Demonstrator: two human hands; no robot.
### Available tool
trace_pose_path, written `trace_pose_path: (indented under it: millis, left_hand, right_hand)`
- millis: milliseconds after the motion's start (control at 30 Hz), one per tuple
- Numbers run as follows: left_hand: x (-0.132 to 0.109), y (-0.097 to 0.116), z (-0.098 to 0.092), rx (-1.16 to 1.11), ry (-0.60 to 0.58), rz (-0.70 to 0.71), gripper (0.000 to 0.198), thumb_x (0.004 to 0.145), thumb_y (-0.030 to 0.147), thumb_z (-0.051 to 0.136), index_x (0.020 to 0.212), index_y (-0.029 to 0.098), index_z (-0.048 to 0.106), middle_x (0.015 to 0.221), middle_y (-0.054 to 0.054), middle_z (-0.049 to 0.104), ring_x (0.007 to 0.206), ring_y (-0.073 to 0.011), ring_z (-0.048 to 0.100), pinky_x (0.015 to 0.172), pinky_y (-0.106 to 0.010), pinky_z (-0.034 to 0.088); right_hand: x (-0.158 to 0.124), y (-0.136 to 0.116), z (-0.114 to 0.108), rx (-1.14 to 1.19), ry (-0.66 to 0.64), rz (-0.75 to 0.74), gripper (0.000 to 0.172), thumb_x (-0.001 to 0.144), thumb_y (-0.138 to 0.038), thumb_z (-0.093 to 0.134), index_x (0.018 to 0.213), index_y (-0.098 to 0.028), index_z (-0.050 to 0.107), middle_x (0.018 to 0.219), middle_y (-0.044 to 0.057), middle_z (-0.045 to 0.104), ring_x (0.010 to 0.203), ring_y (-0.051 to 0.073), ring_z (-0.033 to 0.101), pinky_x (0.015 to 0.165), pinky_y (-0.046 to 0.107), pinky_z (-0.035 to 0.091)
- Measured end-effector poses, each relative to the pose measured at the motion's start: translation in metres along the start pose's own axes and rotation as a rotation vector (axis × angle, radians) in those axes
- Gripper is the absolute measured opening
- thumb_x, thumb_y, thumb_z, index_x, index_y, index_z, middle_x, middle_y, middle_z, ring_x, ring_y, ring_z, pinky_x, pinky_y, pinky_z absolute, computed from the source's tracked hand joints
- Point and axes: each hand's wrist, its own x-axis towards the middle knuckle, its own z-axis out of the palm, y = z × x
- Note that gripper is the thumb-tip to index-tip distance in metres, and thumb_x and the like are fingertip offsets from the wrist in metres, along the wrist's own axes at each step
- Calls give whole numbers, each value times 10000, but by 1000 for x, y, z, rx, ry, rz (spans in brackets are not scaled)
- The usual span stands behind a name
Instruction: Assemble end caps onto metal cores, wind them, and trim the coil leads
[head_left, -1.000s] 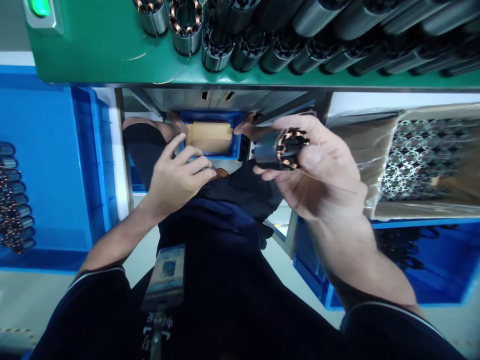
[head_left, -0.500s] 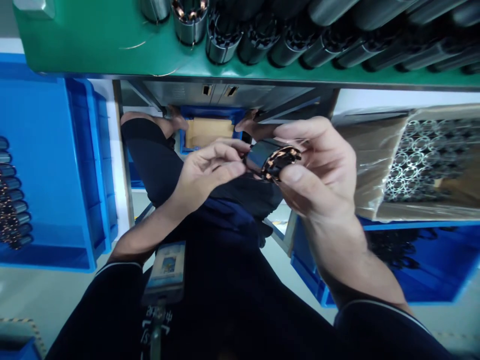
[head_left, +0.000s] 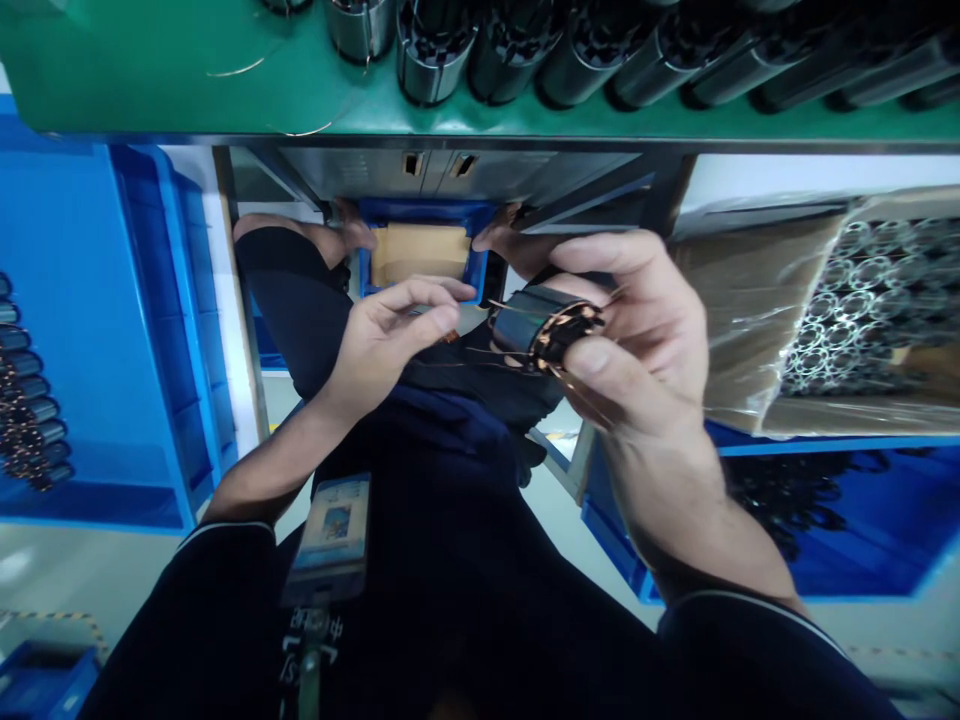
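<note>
In my right hand (head_left: 652,330) is a motor stator (head_left: 534,318), a dark metal cylinder with copper windings at its right end. My thumb and fingers grip that end, and the stator lies tilted on its side. Thin copper wires stick out of its left end and hang below my right thumb. My left hand (head_left: 390,340) is a short way to the left, apart from the stator, with thumb and fingers drawn together. A small copper-coloured piece (head_left: 450,337) shows just under the left thumb, seemingly held there; its kind is unclear.
Several dark stators (head_left: 435,60) stand in a row on the green bench top (head_left: 172,90). A blue crate (head_left: 82,300) with wound stators is at left. At right, a carton (head_left: 757,300) holds metal rings above a blue bin (head_left: 877,550) of black parts. A small blue box (head_left: 484,280) sits below.
My left hand has moved left, away from the stator, and a copper-coloured piece now shows beneath its thumb. The stator stays in my right hand. The view has shifted slightly.
</note>
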Motion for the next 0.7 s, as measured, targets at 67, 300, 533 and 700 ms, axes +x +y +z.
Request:
trace_pose_path:
  millis: [67,300,533,700]
  left_hand:
    - [0,-4,-3,21,62,98,463,1175,728,884,1165,275,793,1331,-66,941,1273,-271,941,1066,-438,813]
    - [12,56,-12,351,-107,533,631,1165,553,962,1674,304,685,1550,-61,897,1354,-310,958,1201,-443,814]
    - [15,57,-3,356,-48,615,333,1131,366,966,1420,225,880,1297,-47,979,1048,-222,972,960,-309,812]
    - [19,61,-1,439,144,597,227,1095,433,1013,1232,306,883,1068,-1,940,875,-212,854,792,-405,756]
  right_hand:
    - [-2,-2,-2,-25,42,12,513,1027,-456,1045,1497,-465,839,1226,0,948,1055,296,925,969,462,804]
    - [7,5,2,-48,-104,-27,702,916,-394,1138,1554,-444,849,1118,-23,915,961,253,907,816,369,807]
    - [6,-8,5,-382,131,-245,129,1013,-473,1076,1073,-422,974,976,33,840,869,302,795,864,529,776]
    - [10,5,7,-250,409,-300,279,1059,-643,1014,966,-413,887,826,9,706,713,258,626,843,505,743]
